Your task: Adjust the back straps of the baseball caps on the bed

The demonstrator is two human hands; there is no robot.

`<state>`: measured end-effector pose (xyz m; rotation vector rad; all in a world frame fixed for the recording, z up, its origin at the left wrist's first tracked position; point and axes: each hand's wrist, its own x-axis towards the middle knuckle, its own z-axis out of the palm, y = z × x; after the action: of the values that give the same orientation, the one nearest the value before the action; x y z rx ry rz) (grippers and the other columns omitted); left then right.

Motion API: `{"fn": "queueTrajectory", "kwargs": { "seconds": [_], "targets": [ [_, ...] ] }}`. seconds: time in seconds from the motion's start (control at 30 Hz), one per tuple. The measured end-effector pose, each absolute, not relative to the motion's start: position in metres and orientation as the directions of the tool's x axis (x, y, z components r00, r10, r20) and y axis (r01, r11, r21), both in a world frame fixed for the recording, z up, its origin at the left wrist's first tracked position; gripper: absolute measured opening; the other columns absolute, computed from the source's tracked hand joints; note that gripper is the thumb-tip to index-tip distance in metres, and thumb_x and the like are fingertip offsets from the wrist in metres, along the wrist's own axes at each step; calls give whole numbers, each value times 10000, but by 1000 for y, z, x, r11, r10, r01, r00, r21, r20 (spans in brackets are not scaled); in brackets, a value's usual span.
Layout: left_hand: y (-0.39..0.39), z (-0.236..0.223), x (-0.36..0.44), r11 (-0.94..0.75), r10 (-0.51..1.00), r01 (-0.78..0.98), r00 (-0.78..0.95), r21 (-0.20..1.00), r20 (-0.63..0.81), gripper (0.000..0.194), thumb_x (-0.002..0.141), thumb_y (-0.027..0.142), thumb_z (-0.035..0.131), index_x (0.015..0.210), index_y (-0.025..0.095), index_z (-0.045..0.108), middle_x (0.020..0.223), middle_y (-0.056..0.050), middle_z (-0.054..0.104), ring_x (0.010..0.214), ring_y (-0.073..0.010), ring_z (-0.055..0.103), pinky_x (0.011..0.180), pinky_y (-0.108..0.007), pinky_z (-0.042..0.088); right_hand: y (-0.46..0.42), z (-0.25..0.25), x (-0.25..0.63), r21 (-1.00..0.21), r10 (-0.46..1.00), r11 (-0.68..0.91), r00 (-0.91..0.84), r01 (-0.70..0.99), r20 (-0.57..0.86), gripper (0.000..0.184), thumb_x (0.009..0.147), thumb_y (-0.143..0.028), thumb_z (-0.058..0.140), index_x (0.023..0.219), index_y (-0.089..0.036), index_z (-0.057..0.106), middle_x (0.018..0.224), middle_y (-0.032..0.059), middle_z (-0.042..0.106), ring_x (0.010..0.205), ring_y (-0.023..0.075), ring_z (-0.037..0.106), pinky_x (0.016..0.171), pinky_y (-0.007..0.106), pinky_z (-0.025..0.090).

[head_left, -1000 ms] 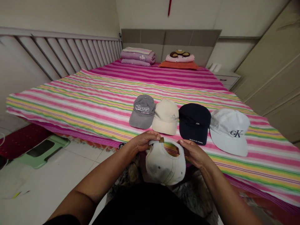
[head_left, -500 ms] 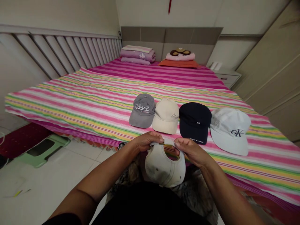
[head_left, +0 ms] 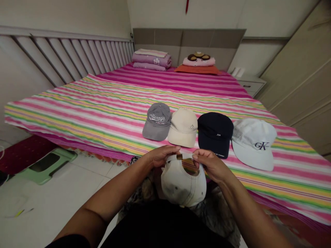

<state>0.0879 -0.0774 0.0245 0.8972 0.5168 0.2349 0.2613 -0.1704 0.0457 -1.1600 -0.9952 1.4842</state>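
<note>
Close to my body I hold a pale, off-white baseball cap (head_left: 182, 186), its back opening facing up. My left hand (head_left: 162, 155) grips the left end of its back strap (head_left: 185, 156), near a brass-coloured buckle (head_left: 179, 156). On the other side my right hand (head_left: 209, 163) pinches the strap between thumb and fingers. The strap spans the opening. Just beyond my hands a row of caps lies on the bed: a grey cap (head_left: 157, 120), a beige cap (head_left: 183, 127), a navy cap (head_left: 215, 132) and a white cap (head_left: 254, 143) with dark letters.
The caps rest on a striped bedspread (head_left: 85, 110). Folded purple bedding (head_left: 152, 61) and an orange pillow (head_left: 196, 70) lie by the headboard (head_left: 168, 36). A white railing (head_left: 77, 58) runs along the left. A green stool (head_left: 46, 167) is on the floor at left.
My right hand moved left with the strap's free end, bringing it across to the buckle side. The strap was apart and now bridges the opening. The row of caps stayed put.
</note>
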Motion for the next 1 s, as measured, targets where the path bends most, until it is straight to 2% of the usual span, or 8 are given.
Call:
{"fn": "queueTrajectory", "kwargs": {
  "seconds": [0.1, 0.27, 0.43, 0.6, 0.7, 0.83, 0.9, 1.0],
  "targets": [
    [-76, 26, 84, 621, 351, 30, 883, 783, -313, 388, 607, 466, 661, 690, 89, 626, 576, -43, 619, 496, -113, 541, 499, -219, 402, -170, 46, 263, -942, 978, -209, -80, -261, -195, 240, 647, -331, 683, 544, -146, 569, 453, -23, 523, 428, 72, 423, 460, 217, 296],
    [-72, 27, 77, 627, 363, -29, 895, 779, -259, 326, 600, 363, 707, 755, 84, 642, 671, -49, 648, 615, -115, 586, 617, -217, 441, -165, 47, 265, -904, 975, -223, -82, -364, -207, 212, 639, -296, 691, 549, -150, 567, 452, -28, 518, 411, 66, 412, 444, 207, 304],
    [-71, 19, 75, 577, 289, 45, 923, 816, -255, 346, 532, 281, 763, 785, 80, 637, 693, -59, 660, 599, -119, 595, 596, -221, 447, -157, 61, 269, -893, 977, -206, -37, -400, -209, 214, 592, -280, 729, 541, -144, 572, 434, -32, 514, 404, 50, 402, 427, 177, 304],
    [-72, 25, 75, 635, 505, -255, 851, 730, -142, 348, 470, 257, 790, 721, 79, 628, 613, -54, 647, 560, -130, 596, 621, -240, 461, -159, 71, 286, -882, 942, -330, -177, -336, -284, 210, 587, -312, 737, 643, -143, 626, 564, 6, 612, 490, 85, 511, 487, 189, 384],
    [-69, 33, 75, 637, 644, -415, 750, 649, -152, 269, 509, 219, 762, 705, 103, 619, 591, -19, 638, 510, -115, 577, 590, -237, 460, -164, 54, 292, -863, 923, -364, -264, -351, -281, 376, 547, -423, 735, 795, -148, 668, 723, 51, 678, 628, 150, 603, 603, 254, 448],
    [-62, 37, 74, 689, 645, -392, 716, 610, -268, 233, 638, 292, 661, 766, 102, 626, 702, -64, 669, 656, -189, 626, 687, -319, 470, -175, 20, 285, -853, 918, -358, -312, -379, -246, 453, 432, -513, 747, 687, -146, 670, 599, 57, 668, 566, 192, 617, 618, 325, 461],
    [-59, 39, 72, 696, 621, -355, 734, 624, -275, 240, 638, 285, 658, 781, 95, 626, 697, -71, 671, 648, -189, 625, 682, -316, 468, -180, 11, 282, -860, 944, -304, -249, -409, -215, 423, 434, -518, 741, 682, -185, 661, 598, 42, 667, 581, 199, 621, 640, 340, 460],
    [-56, 46, 66, 652, 601, -341, 777, 678, -187, 244, 576, 210, 698, 775, 92, 621, 638, -52, 658, 581, -152, 608, 630, -262, 457, -182, 14, 287, -918, 991, -133, -25, -374, -133, 398, 573, -625, 589, 715, -258, 648, 661, 35, 684, 687, 230, 633, 673, 373, 463]
  ]
}}
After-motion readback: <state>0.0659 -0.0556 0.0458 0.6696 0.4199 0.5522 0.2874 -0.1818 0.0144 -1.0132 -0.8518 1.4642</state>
